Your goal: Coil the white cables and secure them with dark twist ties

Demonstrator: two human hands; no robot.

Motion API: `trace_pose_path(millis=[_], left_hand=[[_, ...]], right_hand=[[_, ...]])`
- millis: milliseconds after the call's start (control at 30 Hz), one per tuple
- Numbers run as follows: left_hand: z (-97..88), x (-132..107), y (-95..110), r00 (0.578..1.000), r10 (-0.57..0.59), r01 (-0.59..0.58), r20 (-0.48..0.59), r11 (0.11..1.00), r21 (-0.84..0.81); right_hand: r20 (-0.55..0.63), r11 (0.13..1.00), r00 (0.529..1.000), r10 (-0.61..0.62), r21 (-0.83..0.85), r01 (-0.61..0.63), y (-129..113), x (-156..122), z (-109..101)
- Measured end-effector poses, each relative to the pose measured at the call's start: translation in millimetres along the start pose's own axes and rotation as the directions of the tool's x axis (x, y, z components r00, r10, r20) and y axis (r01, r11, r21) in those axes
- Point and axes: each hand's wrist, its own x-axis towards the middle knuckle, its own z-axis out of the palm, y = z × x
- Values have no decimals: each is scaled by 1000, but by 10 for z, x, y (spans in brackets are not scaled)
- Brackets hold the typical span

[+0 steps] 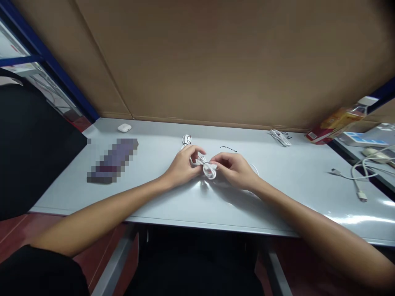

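Between my two hands, just above the middle of the table, is a coiled white cable (210, 172) with a dark tie round its middle. My left hand (184, 166) pinches the coil from the left, thumb and fingers curved about it. From the other side my right hand (234, 168) grips the coil's right end with closed fingertips. Behind my left hand lies another bundled white cable (186, 139), partly covered by that hand. A thin black twist tie (228, 148) rests beyond my right hand. Part of a white cable (254, 169) shows beside my right wrist.
A coiled white cable (280, 137) lies at the back right, near a tilted drink bottle (338, 122). Loose white cables (358, 176) hang over the right side. At left are a white earbud case (124, 128), a blurred-out purple object (114, 162) and a black chair (33, 144).
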Motion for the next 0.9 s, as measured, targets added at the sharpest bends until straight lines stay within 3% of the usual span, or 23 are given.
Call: trace_pose_path(millis=[100, 200, 300, 400, 467, 533, 633, 700, 767, 900], left_hand=[[1, 20, -19, 994, -108, 103, -35, 987, -121], [-14, 42, -13, 973, -220, 230, 65, 921, -316], [-40, 44, 24, 973, -164, 216, 164, 900, -379], [-66, 21, 77, 997, -2, 29, 82, 942, -334], [-85, 1, 109, 985, 170, -162, 8, 953, -256], [-105, -19, 133, 925, 380, -378, -18, 912, -159], [-117, -54, 152, 772, 635, -635, 26, 773, -14], [-108, -81, 154, 701, 704, -712, 113, 701, 46], [-89, -103, 146, 667, 712, -739, 221, 670, 74], [-62, -118, 112, 673, 657, -720, 340, 688, 96]], right_hand=[[24, 997, 998, -52, -54, 53, -34, -28, 39], [16, 985, 997, -71, -159, 72, -42, -43, 66], [-2, 980, 998, -58, -191, 57, -41, -51, 66], [-20, 986, 1000, -6, -169, 3, -55, -54, 38], [-10, 991, 999, 49, -127, -49, -73, -51, 6], [24, 992, 993, 116, -58, -114, -87, -44, -33], [55, 978, 977, 208, 21, -210, -84, -32, -80], [47, 973, 972, 229, 23, -230, -64, -26, -92], [49, 972, 971, 235, 15, -236, -34, -22, -85], [19, 982, 983, 185, -41, -184, 21, -17, -52]])
